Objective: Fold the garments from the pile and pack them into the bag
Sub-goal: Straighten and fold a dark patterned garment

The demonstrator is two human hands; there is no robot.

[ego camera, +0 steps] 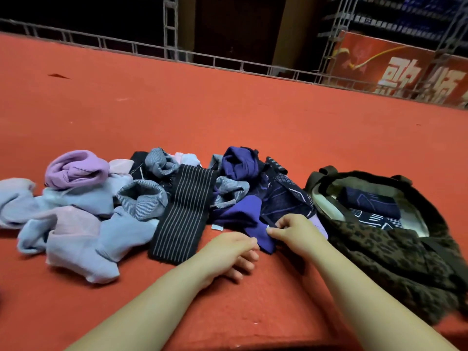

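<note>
where the pile [141, 198] sprawls across the red carpet [177, 110], its purple garment [243, 221] lies at the near right edge, just left of the leopard-print bag [395, 252]. the right hand [296, 231] pinches that garment's near corner between thumb and fingertips. at its 8 o'clock the left hand [230, 254] rests on the carpet, fingers curled loosely, grasping nothing, its knuckles just beside the purple cloth. a black striped piece [184, 214] lies flat at the hands' 10 o'clock, pale blue and lilac clothes [76, 211] farther toward 9. the bag sits open at 3 o'clock, with dark folded items [369, 206] inside. a metal railing [152, 50] runs along the carpet's far edge at 12.
</note>
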